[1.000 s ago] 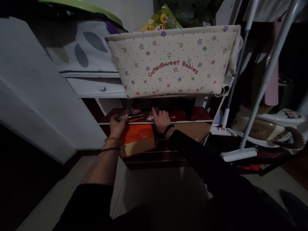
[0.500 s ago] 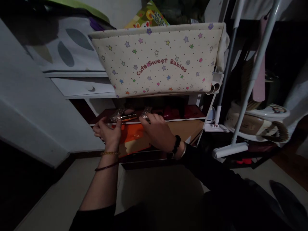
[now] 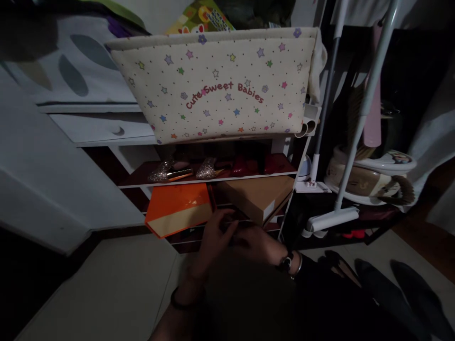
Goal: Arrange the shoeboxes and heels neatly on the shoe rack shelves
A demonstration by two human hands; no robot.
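Observation:
A pair of glittery silver shoes [image 3: 167,171] stands on the dark red shelf [image 3: 213,180], with no hand on it. My left hand [image 3: 213,234] and my right hand [image 3: 261,242] are low, close together in the dim space before the bottom shelf, below an orange box [image 3: 177,208] and a brown box [image 3: 256,195]. Their fingers meet near the brown box's front corner. Nothing shows in my left hand. My right hand's fingers lie under the left and are too dark to read.
A star-printed fabric basket [image 3: 220,85] hangs over the shelves. Red shoes [image 3: 249,166] sit right of the silver pair. Mop poles [image 3: 334,219] and a child's potty seat [image 3: 373,173] stand at the right. Dark shoes [image 3: 391,289] lie on the floor.
Both hands have let go of the silver shoes on the shelf and dropped down toward the lower shelf. The view has shifted right and down.

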